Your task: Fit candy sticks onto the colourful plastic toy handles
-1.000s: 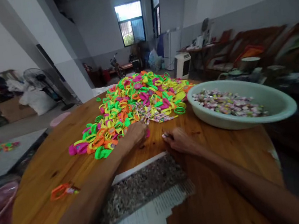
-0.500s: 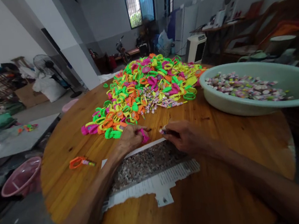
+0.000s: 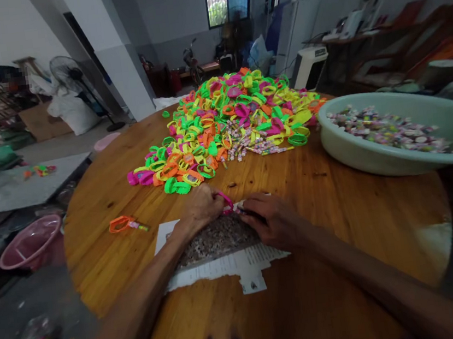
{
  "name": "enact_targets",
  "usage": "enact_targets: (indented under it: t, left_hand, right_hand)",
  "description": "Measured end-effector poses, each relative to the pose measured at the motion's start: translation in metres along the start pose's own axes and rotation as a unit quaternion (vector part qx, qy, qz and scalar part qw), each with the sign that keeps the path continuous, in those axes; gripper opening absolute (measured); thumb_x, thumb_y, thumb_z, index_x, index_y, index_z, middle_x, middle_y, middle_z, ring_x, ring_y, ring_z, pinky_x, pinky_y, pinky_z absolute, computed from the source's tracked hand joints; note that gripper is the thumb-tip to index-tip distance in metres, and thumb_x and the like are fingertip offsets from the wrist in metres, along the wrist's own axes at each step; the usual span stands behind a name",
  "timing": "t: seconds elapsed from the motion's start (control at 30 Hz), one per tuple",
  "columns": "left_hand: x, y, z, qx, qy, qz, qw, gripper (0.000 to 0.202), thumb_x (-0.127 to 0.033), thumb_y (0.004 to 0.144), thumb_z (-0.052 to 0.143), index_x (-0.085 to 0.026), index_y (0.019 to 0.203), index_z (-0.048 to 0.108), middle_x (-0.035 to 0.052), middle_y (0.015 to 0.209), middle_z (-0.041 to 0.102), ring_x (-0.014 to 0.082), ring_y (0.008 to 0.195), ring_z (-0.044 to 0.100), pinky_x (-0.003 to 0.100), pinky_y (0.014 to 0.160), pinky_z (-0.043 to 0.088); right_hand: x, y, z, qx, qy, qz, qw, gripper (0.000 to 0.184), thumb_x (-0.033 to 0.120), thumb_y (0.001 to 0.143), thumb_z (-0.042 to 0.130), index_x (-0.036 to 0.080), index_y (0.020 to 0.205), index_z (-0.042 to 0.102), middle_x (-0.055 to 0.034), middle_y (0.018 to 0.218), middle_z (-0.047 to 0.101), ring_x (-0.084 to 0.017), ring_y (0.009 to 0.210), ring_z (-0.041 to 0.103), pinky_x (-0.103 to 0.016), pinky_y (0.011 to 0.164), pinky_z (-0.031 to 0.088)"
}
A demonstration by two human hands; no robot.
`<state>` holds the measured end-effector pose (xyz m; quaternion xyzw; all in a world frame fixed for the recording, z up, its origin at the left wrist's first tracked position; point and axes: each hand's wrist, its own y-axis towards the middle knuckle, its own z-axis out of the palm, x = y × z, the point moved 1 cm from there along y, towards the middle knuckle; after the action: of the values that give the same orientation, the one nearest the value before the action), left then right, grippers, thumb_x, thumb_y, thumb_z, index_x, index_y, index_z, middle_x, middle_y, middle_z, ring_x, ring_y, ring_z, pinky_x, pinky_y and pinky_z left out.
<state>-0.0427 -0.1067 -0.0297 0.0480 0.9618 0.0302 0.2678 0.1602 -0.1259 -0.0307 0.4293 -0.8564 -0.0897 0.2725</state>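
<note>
My left hand (image 3: 201,209) pinches a pink plastic ring (image 3: 226,201) just above a torn sheet of printed paper (image 3: 220,250) on the round wooden table (image 3: 335,244). My right hand (image 3: 269,219) is closed beside it, its fingertips meeting the ring and gripping a small wrapped candy stick (image 3: 240,207). A big heap of neon rings (image 3: 228,119) in green, yellow, orange and pink lies further back, with candy sticks (image 3: 248,147) along its near edge.
A pale green basin (image 3: 397,151) of wrapped candies stands at the right. One finished orange ring with candy (image 3: 125,224) lies left of my hands. A pink tub (image 3: 33,248) sits on the floor at left. A pillar, fan and furniture stand behind.
Both hands pulled back from the heap toward me, over the paper, and came together. My left hand took up the pink ring. The camera tilted further down.
</note>
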Motion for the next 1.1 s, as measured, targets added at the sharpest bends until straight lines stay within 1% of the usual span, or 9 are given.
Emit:
enact_targets:
  t: [0.1, 0.17, 0.37, 0.5, 0.6, 0.7, 0.83, 0.97, 1.1]
  left_hand:
    - [-0.002, -0.002, 0.001, -0.007, 0.007, -0.005, 1.000, 0.031, -0.020, 0.077, 0.048, -0.016, 0.078, 0.079, -0.0009, 0.052, 0.052, 0.0118, 0.052, 0.042, 0.026, 0.053, 0.028]
    - [-0.004, -0.003, 0.002, -0.018, 0.022, -0.023, 0.999, 0.031, -0.021, 0.078, 0.048, -0.015, 0.078, 0.079, 0.0014, 0.055, 0.057, 0.0129, 0.052, 0.044, 0.027, 0.053, 0.028]
    - [-0.009, -0.007, 0.001, -0.047, 0.123, -0.073, 0.989, 0.031, -0.026, 0.080, 0.048, -0.014, 0.075, 0.077, 0.0106, 0.072, 0.070, 0.0173, 0.060, 0.056, 0.030, 0.054, 0.029]
    - [-0.011, -0.009, 0.003, -0.052, 0.141, -0.095, 0.984, 0.032, -0.029, 0.082, 0.049, -0.012, 0.081, 0.076, 0.0154, 0.079, 0.072, 0.0243, 0.071, 0.065, 0.031, 0.056, 0.035]
    - [-0.011, -0.010, 0.007, -0.056, 0.149, -0.106, 0.981, 0.032, -0.030, 0.082, 0.051, -0.012, 0.085, 0.077, 0.0172, 0.081, 0.072, 0.0288, 0.075, 0.067, 0.033, 0.058, 0.040]
    - [-0.011, -0.010, 0.009, -0.060, 0.153, -0.112, 0.980, 0.031, -0.031, 0.083, 0.053, -0.013, 0.087, 0.077, 0.0177, 0.082, 0.072, 0.0295, 0.077, 0.068, 0.034, 0.062, 0.045]
    - [-0.013, -0.012, 0.010, -0.061, 0.154, -0.129, 0.978, 0.031, -0.034, 0.085, 0.055, -0.013, 0.089, 0.078, 0.0168, 0.084, 0.071, 0.0272, 0.081, 0.068, 0.033, 0.068, 0.048]
    - [-0.016, -0.014, 0.007, -0.044, 0.152, -0.142, 0.977, 0.030, -0.035, 0.085, 0.057, -0.013, 0.091, 0.077, 0.0168, 0.085, 0.071, 0.0276, 0.084, 0.068, 0.033, 0.071, 0.049]
    - [-0.019, -0.013, 0.004, -0.024, 0.119, -0.141, 0.983, 0.032, -0.033, 0.087, 0.053, -0.010, 0.092, 0.076, 0.0190, 0.088, 0.070, 0.0304, 0.087, 0.068, 0.037, 0.073, 0.049]
  right_hand:
    - [0.005, -0.001, 0.003, -0.004, -0.012, -0.003, 1.000, 0.013, 0.020, 0.095, 0.051, 0.016, 0.092, 0.062, -0.0069, 0.088, 0.062, -0.018, 0.079, 0.056, -0.029, 0.070, 0.035]
    - [0.007, -0.002, 0.006, -0.013, -0.035, 0.000, 0.999, 0.013, 0.020, 0.095, 0.050, 0.016, 0.091, 0.062, -0.0068, 0.087, 0.062, -0.018, 0.078, 0.055, -0.030, 0.070, 0.034]
    - [0.011, -0.004, 0.012, -0.039, -0.076, 0.019, 0.996, 0.015, 0.021, 0.094, 0.050, 0.015, 0.089, 0.062, -0.0075, 0.086, 0.061, -0.020, 0.078, 0.055, -0.032, 0.069, 0.033]
    - [0.014, -0.003, 0.015, -0.033, -0.086, 0.044, 0.995, 0.016, 0.022, 0.093, 0.049, 0.016, 0.088, 0.063, -0.0078, 0.086, 0.060, -0.019, 0.078, 0.055, -0.032, 0.069, 0.033]
    - [0.016, -0.002, 0.017, -0.034, -0.095, 0.049, 0.994, 0.016, 0.022, 0.093, 0.048, 0.016, 0.089, 0.063, -0.0082, 0.087, 0.061, -0.019, 0.078, 0.054, -0.032, 0.068, 0.033]
    - [0.018, -0.003, 0.021, -0.039, -0.112, 0.053, 0.992, 0.016, 0.022, 0.093, 0.048, 0.016, 0.089, 0.062, -0.0083, 0.087, 0.061, -0.020, 0.078, 0.054, -0.032, 0.069, 0.033]
    - [0.019, -0.004, 0.023, -0.039, -0.127, 0.056, 0.990, 0.016, 0.021, 0.094, 0.047, 0.016, 0.088, 0.061, -0.0091, 0.088, 0.061, -0.021, 0.081, 0.054, -0.033, 0.072, 0.035]
    - [0.020, -0.002, 0.024, -0.021, -0.165, 0.027, 0.986, 0.021, 0.020, 0.096, 0.045, 0.016, 0.086, 0.063, -0.0096, 0.088, 0.061, -0.022, 0.082, 0.054, -0.034, 0.073, 0.036]
    - [0.026, 0.001, 0.023, 0.008, -0.246, -0.031, 0.969, 0.017, 0.013, 0.088, 0.048, 0.014, 0.082, 0.064, -0.0122, 0.084, 0.061, -0.025, 0.080, 0.054, -0.037, 0.070, 0.036]
